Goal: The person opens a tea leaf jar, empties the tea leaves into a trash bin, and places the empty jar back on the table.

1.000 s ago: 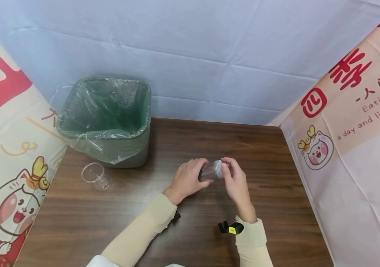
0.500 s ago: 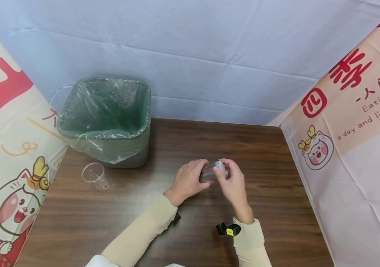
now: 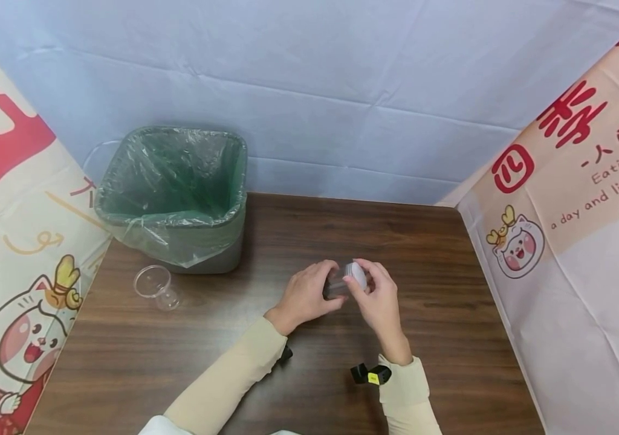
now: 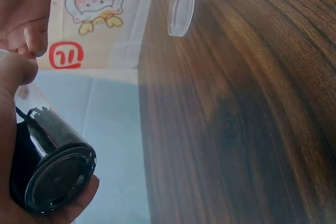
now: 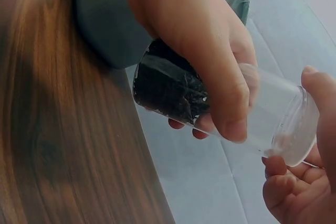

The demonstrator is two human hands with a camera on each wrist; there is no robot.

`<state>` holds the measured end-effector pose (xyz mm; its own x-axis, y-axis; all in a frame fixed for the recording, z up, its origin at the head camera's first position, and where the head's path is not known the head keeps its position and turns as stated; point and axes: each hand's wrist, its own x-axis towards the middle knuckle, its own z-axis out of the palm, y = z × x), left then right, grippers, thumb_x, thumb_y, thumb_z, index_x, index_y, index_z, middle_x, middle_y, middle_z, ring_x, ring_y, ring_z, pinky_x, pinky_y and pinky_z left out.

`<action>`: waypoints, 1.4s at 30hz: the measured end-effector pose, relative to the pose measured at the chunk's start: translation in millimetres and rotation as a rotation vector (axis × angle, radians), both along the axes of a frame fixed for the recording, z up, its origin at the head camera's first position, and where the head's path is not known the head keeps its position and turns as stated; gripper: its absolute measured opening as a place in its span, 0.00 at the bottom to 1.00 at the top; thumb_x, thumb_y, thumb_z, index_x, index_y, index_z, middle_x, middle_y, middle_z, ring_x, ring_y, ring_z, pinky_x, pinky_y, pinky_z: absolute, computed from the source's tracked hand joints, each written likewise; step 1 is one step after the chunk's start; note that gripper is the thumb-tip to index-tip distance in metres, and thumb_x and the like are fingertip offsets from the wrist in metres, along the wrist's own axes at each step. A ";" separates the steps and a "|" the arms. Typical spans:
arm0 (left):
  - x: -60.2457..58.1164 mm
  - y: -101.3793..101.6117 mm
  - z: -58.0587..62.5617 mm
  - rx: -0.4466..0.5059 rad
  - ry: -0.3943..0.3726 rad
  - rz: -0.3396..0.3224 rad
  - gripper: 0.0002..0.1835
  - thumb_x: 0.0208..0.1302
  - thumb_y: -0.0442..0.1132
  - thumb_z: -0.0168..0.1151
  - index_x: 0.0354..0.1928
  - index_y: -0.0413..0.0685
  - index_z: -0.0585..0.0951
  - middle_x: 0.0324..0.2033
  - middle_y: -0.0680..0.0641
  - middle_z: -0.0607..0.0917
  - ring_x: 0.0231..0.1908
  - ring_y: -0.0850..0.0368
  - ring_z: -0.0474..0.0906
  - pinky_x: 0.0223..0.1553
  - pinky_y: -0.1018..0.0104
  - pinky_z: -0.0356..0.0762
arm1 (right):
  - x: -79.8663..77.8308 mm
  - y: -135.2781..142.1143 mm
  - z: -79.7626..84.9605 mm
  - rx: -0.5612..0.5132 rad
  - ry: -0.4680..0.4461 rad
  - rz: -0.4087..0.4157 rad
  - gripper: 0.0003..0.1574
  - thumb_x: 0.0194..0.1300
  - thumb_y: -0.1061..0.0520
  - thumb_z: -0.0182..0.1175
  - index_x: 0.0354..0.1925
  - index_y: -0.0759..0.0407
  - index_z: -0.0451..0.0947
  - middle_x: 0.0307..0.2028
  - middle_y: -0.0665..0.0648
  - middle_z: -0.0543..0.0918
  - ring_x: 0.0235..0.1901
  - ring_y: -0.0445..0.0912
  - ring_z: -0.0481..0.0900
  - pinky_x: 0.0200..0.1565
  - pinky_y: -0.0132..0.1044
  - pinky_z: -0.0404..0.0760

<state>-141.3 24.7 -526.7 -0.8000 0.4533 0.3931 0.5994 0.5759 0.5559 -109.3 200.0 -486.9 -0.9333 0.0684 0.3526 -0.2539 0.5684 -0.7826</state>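
Observation:
In the head view, a clear cylindrical jar [image 3: 335, 286] lies tilted between my two hands above the table. Dark, flaky-looking contents [image 5: 170, 85] fill its lower end in the right wrist view. My left hand [image 3: 300, 297] grips the jar's body from the side, thumb and fingers wrapped round it. Pinched at the jar's other end is a translucent round lid [image 5: 300, 127], between the thumb and fingers of my right hand [image 3: 381, 301]. Whether the lid is fully seated on the mouth, I cannot tell.
A bin [image 3: 214, 257] with a green liner stands back left. Before it lies a clear piece [image 3: 152, 283] with a wide round rim and narrower end. The left wrist view shows a clear disc-shaped lid [image 4: 181, 11] on the table [image 3: 429, 241]. Cloth hangings surround the tabletop.
My right hand has shifted slightly left and turned at the lid, whose flat top now faces the head camera more. The left hand keeps its grip on the jar almost unmoved.

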 end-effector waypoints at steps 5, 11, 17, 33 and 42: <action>-0.4 -1.3 -0.6 0.017 -0.016 -0.001 0.32 0.55 0.52 0.77 0.56 0.46 0.75 0.37 0.53 0.81 0.33 0.61 0.74 0.32 0.66 0.76 | -0.5 0.6 0.2 0.003 -0.030 0.037 0.25 0.63 0.58 0.73 0.57 0.64 0.80 0.40 0.59 0.80 0.31 0.47 0.73 0.27 0.27 0.70; 0.7 -1.1 0.1 0.011 -0.032 0.006 0.33 0.56 0.54 0.78 0.57 0.47 0.75 0.39 0.53 0.82 0.35 0.60 0.76 0.35 0.64 0.79 | 1.0 0.5 -2.7 -0.104 -0.102 0.053 0.30 0.67 0.60 0.69 0.63 0.65 0.73 0.48 0.62 0.81 0.43 0.50 0.76 0.33 0.26 0.73; 1.7 0.6 0.7 0.018 -0.053 -0.002 0.40 0.51 0.59 0.79 0.59 0.45 0.73 0.41 0.51 0.81 0.37 0.59 0.77 0.37 0.62 0.79 | 0.2 -2.6 -6.3 -0.353 -0.144 0.092 0.28 0.71 0.67 0.62 0.65 0.73 0.66 0.51 0.69 0.79 0.46 0.39 0.78 0.44 0.24 0.78; 0.2 -1.0 -3.1 0.024 -0.027 -0.067 0.35 0.71 0.66 0.47 0.61 0.42 0.71 0.46 0.48 0.81 0.39 0.57 0.77 0.42 0.61 0.80 | 2.7 -11.2 -13.9 -0.739 -0.159 0.037 0.20 0.72 0.66 0.61 0.56 0.72 0.67 0.44 0.52 0.82 0.44 0.40 0.79 0.47 0.31 0.79; 0.1 -1.0 -5.3 0.035 -0.014 -0.061 0.41 0.69 0.71 0.35 0.61 0.42 0.72 0.44 0.48 0.81 0.38 0.57 0.77 0.40 0.61 0.80 | 6.8 -14.3 -23.1 -0.876 -0.146 0.122 0.27 0.76 0.64 0.57 0.66 0.75 0.64 0.54 0.55 0.73 0.52 0.43 0.74 0.53 0.31 0.77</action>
<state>-141.2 23.7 -532.0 -0.7765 0.4881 0.3986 0.6253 0.5186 0.5832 -102.5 185.7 -510.0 -0.9832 0.1543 0.0976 -0.1372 -0.2722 -0.9524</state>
